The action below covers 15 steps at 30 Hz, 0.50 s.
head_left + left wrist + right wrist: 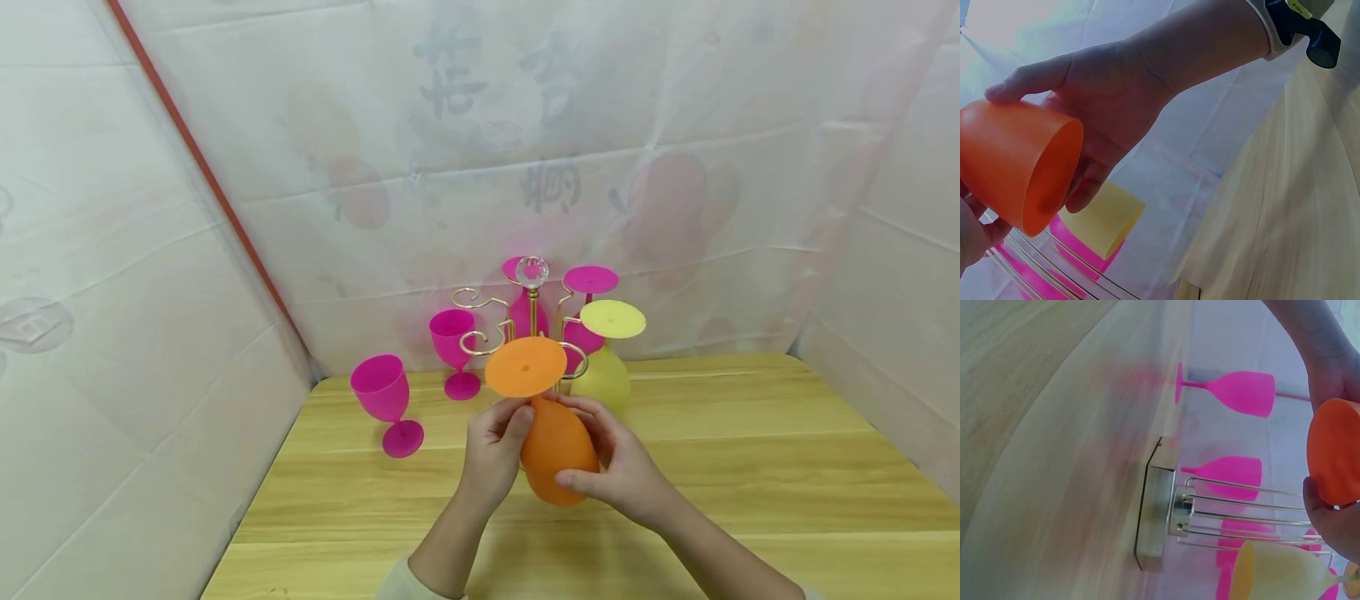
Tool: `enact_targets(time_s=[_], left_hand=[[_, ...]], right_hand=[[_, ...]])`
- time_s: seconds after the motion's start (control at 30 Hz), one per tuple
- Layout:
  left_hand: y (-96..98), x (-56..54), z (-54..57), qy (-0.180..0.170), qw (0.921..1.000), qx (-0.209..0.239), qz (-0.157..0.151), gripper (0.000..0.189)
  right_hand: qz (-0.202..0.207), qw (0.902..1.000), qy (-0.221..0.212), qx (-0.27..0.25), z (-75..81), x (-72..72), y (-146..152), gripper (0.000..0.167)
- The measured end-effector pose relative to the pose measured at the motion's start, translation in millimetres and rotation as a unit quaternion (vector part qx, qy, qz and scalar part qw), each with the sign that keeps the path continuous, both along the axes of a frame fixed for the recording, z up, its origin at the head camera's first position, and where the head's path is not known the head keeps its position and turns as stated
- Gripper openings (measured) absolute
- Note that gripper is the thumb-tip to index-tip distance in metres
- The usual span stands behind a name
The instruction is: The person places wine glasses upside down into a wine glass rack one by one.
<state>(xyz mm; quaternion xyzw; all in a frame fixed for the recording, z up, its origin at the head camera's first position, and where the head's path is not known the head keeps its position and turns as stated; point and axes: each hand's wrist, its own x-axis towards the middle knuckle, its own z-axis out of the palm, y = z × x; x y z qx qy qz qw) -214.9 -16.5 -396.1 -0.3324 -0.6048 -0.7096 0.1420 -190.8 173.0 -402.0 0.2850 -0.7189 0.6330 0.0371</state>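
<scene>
Both hands hold an orange plastic goblet upside down in front of a gold wire rack. My left hand pinches it near the stem, thumb in front. The right hand grips the bowl, with the thumb low on its near side. In the left wrist view the open rim of the orange goblet points down toward the tabletop. A yellow goblet hangs inverted on the rack, just behind the right hand. Inverted pink goblets hang at the rack's back. Where the orange stem meets the rack is hidden.
Two pink goblets stand upright on the wooden table to the left: a nearer one and one beside the rack. A crystal ball tops the rack, and its square base rests on the table. Printed sheeting encloses the back and sides.
</scene>
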Motion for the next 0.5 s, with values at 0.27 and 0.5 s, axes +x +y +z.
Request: enact_targets(time_s=[0.27,0.5], left_hand=[[-0.5,0.9,2.6,-0.029,0.9992,-0.009,0.025,0.021],[-3.8,0.5,6.2,-0.043,0.9983,-0.011,0.038,0.020]], right_hand=[[-0.032,0.9991,0.015,0.025,-0.2,-1.8,-5.7,0.078],[-0.059,0.9970,0.015,0.047,2.1,-2.7,-10.1,0.081]])
